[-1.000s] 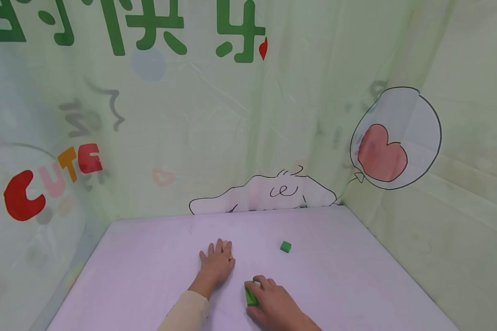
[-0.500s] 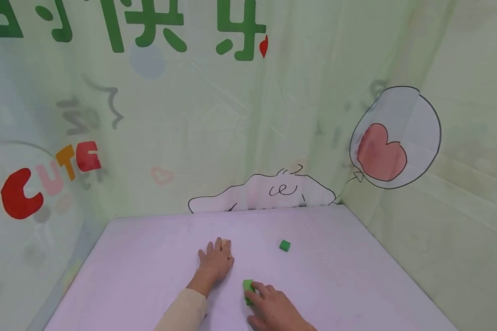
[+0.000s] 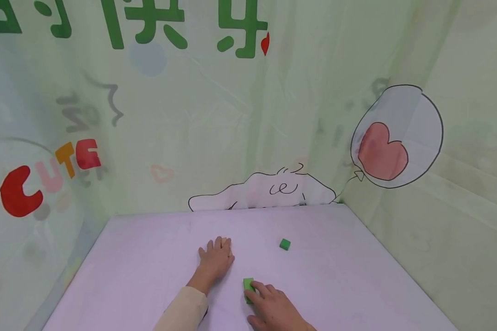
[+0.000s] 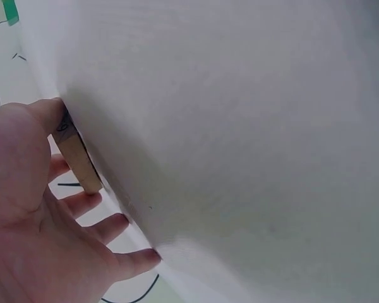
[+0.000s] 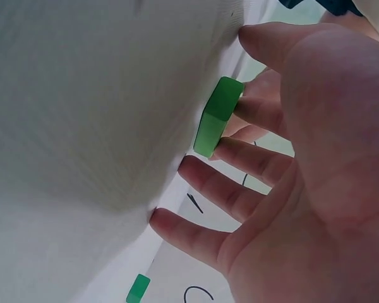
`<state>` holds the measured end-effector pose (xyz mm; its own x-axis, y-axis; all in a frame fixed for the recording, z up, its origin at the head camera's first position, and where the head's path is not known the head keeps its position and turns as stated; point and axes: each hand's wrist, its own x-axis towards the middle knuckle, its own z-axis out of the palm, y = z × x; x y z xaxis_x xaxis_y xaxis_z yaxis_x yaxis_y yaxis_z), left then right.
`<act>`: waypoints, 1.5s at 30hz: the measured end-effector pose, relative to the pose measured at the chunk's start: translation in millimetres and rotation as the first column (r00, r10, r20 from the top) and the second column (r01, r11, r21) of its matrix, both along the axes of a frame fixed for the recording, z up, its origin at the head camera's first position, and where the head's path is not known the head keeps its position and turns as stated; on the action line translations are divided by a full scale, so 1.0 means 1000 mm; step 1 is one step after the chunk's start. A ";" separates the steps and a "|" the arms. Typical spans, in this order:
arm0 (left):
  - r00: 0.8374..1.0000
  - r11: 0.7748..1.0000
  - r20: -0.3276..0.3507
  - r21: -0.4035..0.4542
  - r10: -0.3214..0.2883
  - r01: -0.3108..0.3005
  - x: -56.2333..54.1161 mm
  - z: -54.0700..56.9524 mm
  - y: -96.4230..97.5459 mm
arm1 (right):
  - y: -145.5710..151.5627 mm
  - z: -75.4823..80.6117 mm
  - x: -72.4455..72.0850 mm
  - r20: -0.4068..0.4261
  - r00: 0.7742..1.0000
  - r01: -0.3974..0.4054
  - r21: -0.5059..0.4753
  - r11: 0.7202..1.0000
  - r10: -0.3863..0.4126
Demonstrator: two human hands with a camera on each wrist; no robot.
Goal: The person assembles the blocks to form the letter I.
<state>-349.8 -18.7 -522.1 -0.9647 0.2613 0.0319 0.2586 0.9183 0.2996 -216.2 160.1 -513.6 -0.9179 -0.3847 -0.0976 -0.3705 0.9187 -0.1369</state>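
Note:
In the head view my left hand (image 3: pixel 216 263) is low on the table, fingers spread, around a pale wooden block (image 3: pixel 225 240) that it mostly covers. The left wrist view shows the wooden block (image 4: pixel 79 163) held between thumb and fingers, the thumb at its dark near end. Closer to me, a green block (image 3: pixel 248 284) lies on the table beside my right hand (image 3: pixel 276 307). Two fingers of that hand touch the green block (image 5: pixel 219 115) while its thumb stands apart from it. Farther back sits a smaller green cube (image 3: pixel 285 244).
The table (image 3: pixel 335 276) has a pale lilac cover. Behind it hangs a printed curtain (image 3: pixel 215 128), which also closes off the left and right sides.
My right thumb and fingers have loosened from the green block, and the thumb has moved off it. The left hand stays at the wooden block. The view tilts slightly.

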 end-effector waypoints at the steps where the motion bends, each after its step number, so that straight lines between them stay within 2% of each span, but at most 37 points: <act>1: 1.000 1.000 -0.001 0.002 -0.001 0.001 0.000 0.001 0.000 | 0.000 0.000 0.000 0.004 1.000 0.003 -0.001 1.000 -0.003; 5: 1.000 1.000 -0.014 0.014 -0.009 0.009 0.001 0.003 0.000 | -0.001 0.002 0.000 0.006 1.000 0.009 0.001 1.000 -0.009; 12: 0.999 0.999 -0.030 0.033 -0.032 0.033 -0.001 -0.003 0.001 | 0.000 0.000 0.000 -0.008 1.000 0.001 0.006 1.000 -0.001; 20: 0.996 0.996 -0.059 0.056 -0.065 0.068 0.004 -0.002 0.005 | 0.000 -0.003 0.002 0.016 1.000 0.013 0.012 1.000 -0.014; 29: 0.995 0.994 -0.059 0.082 -0.074 0.079 0.005 -0.003 0.008 | 0.004 -0.003 0.003 -0.025 1.000 -0.015 0.007 1.000 0.015; 40: 0.990 0.986 -0.057 0.103 -0.128 0.133 0.012 0.000 0.013 | 0.007 -0.003 0.004 -0.023 0.999 -0.024 -0.015 1.000 0.024; 45: 0.990 0.985 -0.044 0.102 -0.138 0.141 0.015 -0.002 0.017 | 0.008 -0.004 0.004 -0.022 0.999 -0.030 -0.024 0.999 0.030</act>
